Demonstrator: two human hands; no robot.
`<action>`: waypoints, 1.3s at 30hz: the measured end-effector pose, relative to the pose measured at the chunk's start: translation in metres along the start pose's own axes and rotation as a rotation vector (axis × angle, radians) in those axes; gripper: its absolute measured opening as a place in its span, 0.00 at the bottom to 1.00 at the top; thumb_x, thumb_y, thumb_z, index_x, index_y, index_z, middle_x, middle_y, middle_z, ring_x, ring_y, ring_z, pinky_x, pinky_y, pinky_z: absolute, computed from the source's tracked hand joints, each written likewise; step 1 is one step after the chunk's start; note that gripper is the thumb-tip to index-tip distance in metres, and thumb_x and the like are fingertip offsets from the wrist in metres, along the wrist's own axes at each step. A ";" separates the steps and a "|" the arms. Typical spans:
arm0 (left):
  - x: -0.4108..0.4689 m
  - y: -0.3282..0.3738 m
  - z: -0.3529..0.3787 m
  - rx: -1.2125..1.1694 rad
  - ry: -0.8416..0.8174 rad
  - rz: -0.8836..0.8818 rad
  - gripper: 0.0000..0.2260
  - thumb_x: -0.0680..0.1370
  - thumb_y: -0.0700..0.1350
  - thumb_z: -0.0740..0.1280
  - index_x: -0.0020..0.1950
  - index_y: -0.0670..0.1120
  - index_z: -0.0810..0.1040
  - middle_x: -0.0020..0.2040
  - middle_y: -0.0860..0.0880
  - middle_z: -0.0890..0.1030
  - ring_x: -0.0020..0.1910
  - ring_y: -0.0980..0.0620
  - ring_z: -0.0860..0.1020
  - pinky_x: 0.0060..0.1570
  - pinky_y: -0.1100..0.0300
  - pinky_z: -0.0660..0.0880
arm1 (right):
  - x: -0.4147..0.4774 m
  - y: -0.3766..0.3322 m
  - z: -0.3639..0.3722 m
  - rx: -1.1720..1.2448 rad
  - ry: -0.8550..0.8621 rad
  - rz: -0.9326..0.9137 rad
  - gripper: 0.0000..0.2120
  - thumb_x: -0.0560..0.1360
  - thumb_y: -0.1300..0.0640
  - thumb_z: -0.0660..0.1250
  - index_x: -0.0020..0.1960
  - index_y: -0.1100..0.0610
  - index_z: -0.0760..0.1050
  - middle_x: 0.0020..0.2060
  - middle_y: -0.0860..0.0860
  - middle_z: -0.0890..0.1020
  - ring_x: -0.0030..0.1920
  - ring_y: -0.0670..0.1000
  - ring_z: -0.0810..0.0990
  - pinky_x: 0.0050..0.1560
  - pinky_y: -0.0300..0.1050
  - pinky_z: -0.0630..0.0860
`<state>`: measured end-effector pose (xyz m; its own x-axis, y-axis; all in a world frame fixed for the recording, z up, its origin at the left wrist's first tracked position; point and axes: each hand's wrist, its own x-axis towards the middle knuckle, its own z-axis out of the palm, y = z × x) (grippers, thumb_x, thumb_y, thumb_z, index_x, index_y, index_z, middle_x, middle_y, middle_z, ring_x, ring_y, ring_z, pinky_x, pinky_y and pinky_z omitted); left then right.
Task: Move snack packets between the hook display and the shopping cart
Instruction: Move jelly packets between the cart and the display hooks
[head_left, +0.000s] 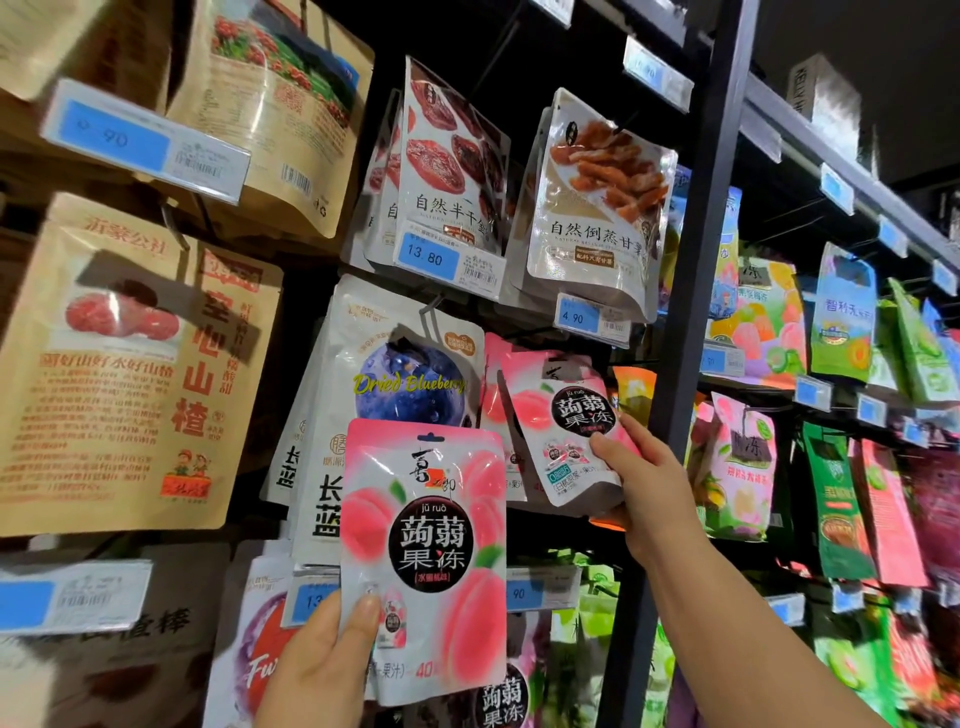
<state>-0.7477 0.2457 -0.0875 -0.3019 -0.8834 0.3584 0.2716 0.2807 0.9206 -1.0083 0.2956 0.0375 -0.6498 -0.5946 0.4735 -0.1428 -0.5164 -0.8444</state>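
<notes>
- The left grip (322, 660) is low in the middle of the frame. It pinches the bottom left corner of a pink packet (423, 545). The thumb lies on the front, and the other fingers are hidden behind.
- The right grip (639, 483) is just right of the middle. It is curled round the lower right corner of a second packet (563, 431), thumb on the front.
- The second packet is tilted and sits up at the display, just in front of more pink packets (493, 395). I cannot tell if it hangs on a hook.
- The first packet is held out in front of the blueberry bag (395, 374), off any hook.
- The cart is not in the picture.
- The packets look light and soft. The film is shiny, so it may be slippery, and it bends where it is held.
- A good place to hold is a flat sealed edge or a bottom corner, pinched front and back.
- To hang one up, I think it is best to hold it low. That keeps the hole (431, 435) at the top free for the hook.
- Held by one corner, a packet can swing, so slow moves seem wise.
</notes>
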 end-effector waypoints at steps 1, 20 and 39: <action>-0.002 0.003 0.002 -0.017 -0.001 0.020 0.06 0.80 0.47 0.60 0.54 0.48 0.74 0.42 0.54 0.76 0.44 0.51 0.74 0.53 0.54 0.71 | 0.001 0.002 0.002 -0.016 -0.008 0.003 0.24 0.72 0.61 0.74 0.64 0.44 0.73 0.58 0.54 0.82 0.50 0.58 0.85 0.49 0.58 0.82; -0.006 0.014 0.033 -0.030 0.004 0.109 0.11 0.81 0.49 0.59 0.46 0.54 0.80 0.40 0.54 0.84 0.38 0.65 0.79 0.31 0.74 0.68 | -0.046 0.014 0.006 -0.972 0.166 -0.529 0.07 0.74 0.44 0.69 0.47 0.46 0.80 0.48 0.46 0.78 0.53 0.48 0.73 0.51 0.43 0.68; 0.020 0.019 0.087 -0.063 -0.162 0.210 0.08 0.81 0.49 0.60 0.51 0.55 0.78 0.43 0.57 0.83 0.41 0.64 0.80 0.39 0.70 0.75 | -0.081 0.018 -0.004 -0.082 -0.236 0.024 0.22 0.67 0.65 0.74 0.58 0.57 0.74 0.47 0.56 0.86 0.44 0.54 0.86 0.40 0.45 0.81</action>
<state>-0.8286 0.2659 -0.0490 -0.3741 -0.7353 0.5651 0.3987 0.4227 0.8139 -0.9611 0.3375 -0.0171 -0.4629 -0.7385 0.4903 -0.1959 -0.4543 -0.8691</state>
